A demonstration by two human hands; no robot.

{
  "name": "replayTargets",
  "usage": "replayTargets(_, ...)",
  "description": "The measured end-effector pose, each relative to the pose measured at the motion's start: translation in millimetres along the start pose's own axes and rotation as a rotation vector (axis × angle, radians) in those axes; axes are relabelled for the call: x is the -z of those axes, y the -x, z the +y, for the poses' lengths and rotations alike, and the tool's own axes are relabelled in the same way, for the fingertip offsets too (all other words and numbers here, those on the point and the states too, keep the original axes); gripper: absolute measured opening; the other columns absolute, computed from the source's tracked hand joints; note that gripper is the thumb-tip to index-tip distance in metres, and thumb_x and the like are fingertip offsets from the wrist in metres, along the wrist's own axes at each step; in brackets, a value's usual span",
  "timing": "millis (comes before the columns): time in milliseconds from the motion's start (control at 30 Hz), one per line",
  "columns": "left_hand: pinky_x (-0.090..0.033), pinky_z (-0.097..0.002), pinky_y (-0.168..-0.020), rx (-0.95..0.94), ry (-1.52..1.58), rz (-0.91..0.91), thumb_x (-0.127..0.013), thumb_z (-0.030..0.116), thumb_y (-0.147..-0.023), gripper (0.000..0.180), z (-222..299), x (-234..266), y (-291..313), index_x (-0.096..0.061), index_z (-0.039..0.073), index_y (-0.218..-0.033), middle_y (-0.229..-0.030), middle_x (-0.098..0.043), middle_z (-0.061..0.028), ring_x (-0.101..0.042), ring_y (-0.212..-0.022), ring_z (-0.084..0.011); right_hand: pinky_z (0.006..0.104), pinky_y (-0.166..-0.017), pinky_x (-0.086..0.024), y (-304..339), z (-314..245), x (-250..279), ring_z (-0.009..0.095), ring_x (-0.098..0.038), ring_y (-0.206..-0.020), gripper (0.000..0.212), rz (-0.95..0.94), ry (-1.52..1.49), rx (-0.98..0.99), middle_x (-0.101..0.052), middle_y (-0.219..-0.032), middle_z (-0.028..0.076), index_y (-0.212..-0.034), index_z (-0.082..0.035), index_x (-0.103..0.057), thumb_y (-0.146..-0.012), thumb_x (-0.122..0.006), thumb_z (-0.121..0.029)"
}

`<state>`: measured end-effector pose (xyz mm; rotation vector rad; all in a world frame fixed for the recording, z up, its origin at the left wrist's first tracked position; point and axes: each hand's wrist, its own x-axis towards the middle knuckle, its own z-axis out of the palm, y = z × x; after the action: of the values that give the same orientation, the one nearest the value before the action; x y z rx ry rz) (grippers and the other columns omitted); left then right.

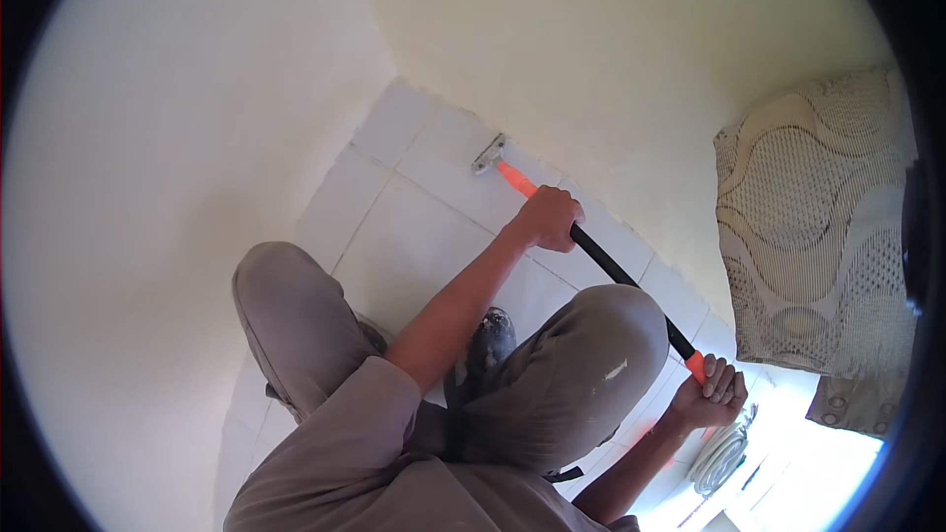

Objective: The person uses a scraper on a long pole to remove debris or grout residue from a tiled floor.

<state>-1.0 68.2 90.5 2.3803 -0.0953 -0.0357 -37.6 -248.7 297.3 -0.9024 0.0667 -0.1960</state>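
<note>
A long-handled scraper runs slantwise from the upper middle down to the right, its shaft black with orange parts near both ends. My left hand is wrapped round the shaft just behind the orange neck. Farther back, my right hand grips the orange part near the other end. The flat metal head rests on or just over the white tiled floor, close to the foot of the wall. Part of the shaft passes behind my right knee, which has a pale smear on it.
Pale walls meet in a corner ahead, with an uneven tile edge along them. A patterned cloth hangs at the right. Below it lies a coil of white cable or hose, near bright light. My stained dark shoe is between my bent knees.
</note>
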Motion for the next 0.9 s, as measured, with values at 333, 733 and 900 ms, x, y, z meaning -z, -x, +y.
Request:
replayTargets(333, -0.047, -0.0478, -0.06, -0.064, 0.015, 0.038, -0.068, 0.021, -0.051, 0.014, 14.2, -8.3, -2.5, -0.063, 0.013, -0.061, -0.061, -0.061, -0.0105, -0.063, -0.066, -0.035, 0.0277, -0.058, -0.037, 1.5, -10.0, 16.2, 0.009, -0.027, -0.041, 0.043, 0.056, 0.013, 0.032, -0.026, -0.046, -0.002, -0.054, -0.021, -0.027, -0.091, -0.045, -0.008)
replayTargets(733, -0.049, -0.0459, -0.064, -0.046, -0.018, -0.01, -0.068, 0.018, -0.052, 0.013, 8.6, 4.7, -7.0, -0.064, 0.012, -0.062, -0.064, -0.064, -0.0092, -0.064, -0.069, -0.0334, 0.0284, -0.059, -0.042, -3.5, -12.5, 25.6, 0.01, -0.03, -0.044, 0.027, -0.157, -0.015, 0.025, -0.028, -0.051, -0.001, -0.063, -0.012, -0.042, -0.09, -0.039, -0.006)
replayTargets(900, -0.049, -0.0461, -0.064, 0.018, -0.003, 0.028, -0.068, 0.018, -0.049, 0.015, -12.1, 11.5, 7.6, -0.064, 0.012, -0.062, -0.064, -0.064, -0.0093, -0.064, -0.069, -0.0342, 0.0304, -0.06, -0.035, 6.5, 12.0, -16.3, 0.011, -0.027, -0.046, 0.042, 0.134, 0.158, 0.028, -0.023, -0.047, -0.001, -0.055, -0.021, -0.025, -0.089, -0.044, -0.003)
